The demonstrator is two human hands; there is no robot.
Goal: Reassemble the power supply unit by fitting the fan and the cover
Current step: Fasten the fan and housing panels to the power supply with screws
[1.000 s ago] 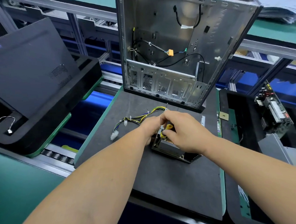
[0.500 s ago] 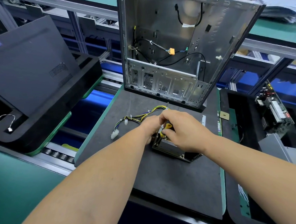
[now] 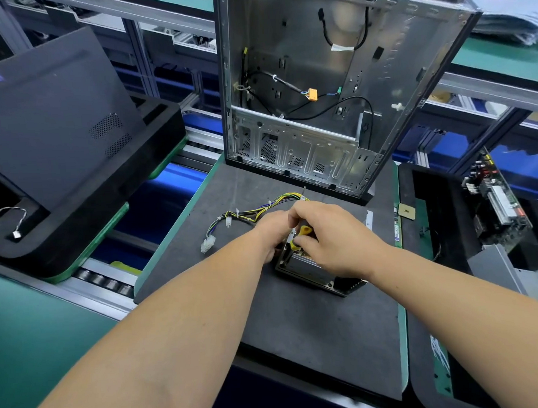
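The power supply unit (image 3: pixel 312 273), a small metal box, lies on the dark grey mat (image 3: pixel 300 342) at the middle. My right hand (image 3: pixel 332 238) grips a screwdriver with a yellow and black handle (image 3: pixel 303 233) over the unit's far left corner. My left hand (image 3: pixel 271 235) rests against the unit's left side, its fingers mostly hidden behind the right hand. The unit's wire bundle (image 3: pixel 255 210), yellow, black and blue with white connectors, trails left across the mat. Fan and cover are hidden by my hands.
An open metal computer case (image 3: pixel 333 85) stands upright at the mat's far edge. A black side panel (image 3: pixel 48 115) leans on a black foam tray at the left. A circuit board (image 3: pixel 495 204) lies in a tray at the right. Conveyor rollers (image 3: pixel 106 282) run left of the mat.
Both hands stay on the unit with the screwdriver in the same place; only the view has shifted slightly.
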